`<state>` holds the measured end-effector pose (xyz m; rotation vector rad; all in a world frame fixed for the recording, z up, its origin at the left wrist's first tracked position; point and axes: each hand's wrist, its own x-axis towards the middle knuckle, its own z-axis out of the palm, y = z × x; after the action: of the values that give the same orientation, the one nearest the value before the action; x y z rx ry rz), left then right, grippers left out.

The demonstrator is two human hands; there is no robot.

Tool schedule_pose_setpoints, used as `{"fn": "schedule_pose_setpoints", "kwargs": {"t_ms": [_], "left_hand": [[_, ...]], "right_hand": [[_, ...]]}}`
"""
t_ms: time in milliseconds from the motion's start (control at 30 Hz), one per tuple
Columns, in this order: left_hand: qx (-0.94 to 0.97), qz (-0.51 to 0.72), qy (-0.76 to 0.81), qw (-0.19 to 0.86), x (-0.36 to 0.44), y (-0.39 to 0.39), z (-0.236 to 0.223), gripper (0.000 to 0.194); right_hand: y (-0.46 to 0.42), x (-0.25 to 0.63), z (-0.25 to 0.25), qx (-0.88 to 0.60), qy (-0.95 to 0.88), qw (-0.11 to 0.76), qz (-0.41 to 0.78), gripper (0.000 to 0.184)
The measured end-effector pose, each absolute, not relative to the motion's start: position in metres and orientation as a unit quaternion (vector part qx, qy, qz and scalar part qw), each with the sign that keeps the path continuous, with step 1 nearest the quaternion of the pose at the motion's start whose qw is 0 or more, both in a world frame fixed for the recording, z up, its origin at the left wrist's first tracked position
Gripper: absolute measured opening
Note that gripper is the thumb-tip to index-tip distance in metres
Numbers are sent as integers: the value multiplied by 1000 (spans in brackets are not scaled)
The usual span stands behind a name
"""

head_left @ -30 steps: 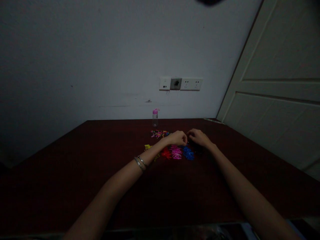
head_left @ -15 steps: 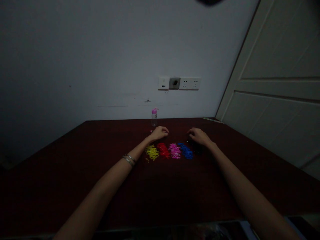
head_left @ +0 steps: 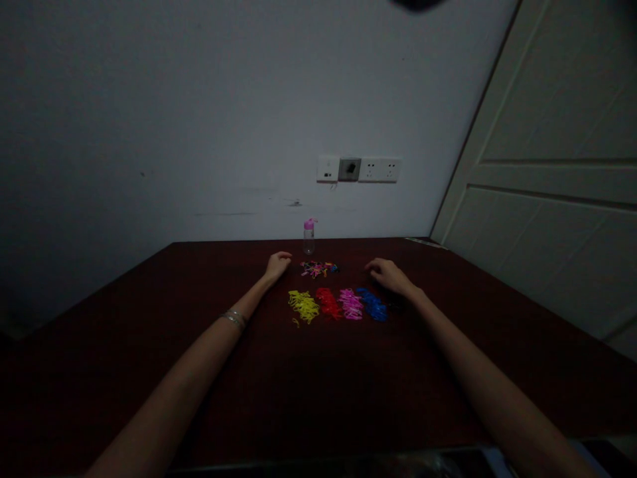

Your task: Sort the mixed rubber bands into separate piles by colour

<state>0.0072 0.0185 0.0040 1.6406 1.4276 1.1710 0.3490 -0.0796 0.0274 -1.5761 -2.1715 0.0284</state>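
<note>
A mixed pile of small coloured rubber bands [head_left: 318, 268] lies between my hands, in front of the bottle. My left hand [head_left: 279, 264] rests on the table left of this pile, apart from it, fingers loosely stretched out and holding nothing visible. To the right of the pile, my right hand [head_left: 389, 273] hovers low with fingers curled together; whatever they may hold is too small and dark to make out. Nearer me runs a row of sorted bands: yellow [head_left: 304, 307], red [head_left: 328, 303], pink [head_left: 351, 304] and blue [head_left: 373, 305]. Dark bands [head_left: 395, 307] lie beside the right wrist, hardly visible.
A clear bottle with a pink lid [head_left: 309, 239] stands at the back of the dark red table [head_left: 318, 378]. Behind it, the wall carries a row of sockets [head_left: 358, 169]. A pale panelled door [head_left: 547, 226] is on the right. One yellow band [head_left: 296, 322] lies apart.
My left hand has moved left, off the mixed pile, which now shows. My right hand has shifted slightly left, its fingers now beyond the blue bands.
</note>
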Motion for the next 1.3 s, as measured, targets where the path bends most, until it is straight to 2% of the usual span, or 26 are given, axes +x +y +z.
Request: {"fn": "schedule_pose_setpoints", "kwargs": {"t_ms": [200,367,467,567,733,933,1100,1300], "left_hand": [[630,476,539,295,6,20,-1,32],[638,472,528,302,6,19,-1,30],[649,471,524,286,5,21,-4,27],[659,463,527,271,4,22,-5,25],[662,454,528,278,5,19,-2,23],[656,460,527,285,6,19,-2,24],[653,466,520,294,5,20,-4,24],[648,469,521,297,5,18,-3,24]], "right_hand": [[-68,325,31,-539,-817,201,45,27],[-41,296,37,-565,-809,155,50,48],[-32,278,42,-594,-794,124,40,52],[-30,265,47,-602,-789,117,28,46],[-33,254,47,-600,-793,102,27,27],[-32,253,37,-605,-789,106,23,21],[-26,259,31,-600,-788,136,28,17],[-17,275,25,-553,-795,233,88,15]]}}
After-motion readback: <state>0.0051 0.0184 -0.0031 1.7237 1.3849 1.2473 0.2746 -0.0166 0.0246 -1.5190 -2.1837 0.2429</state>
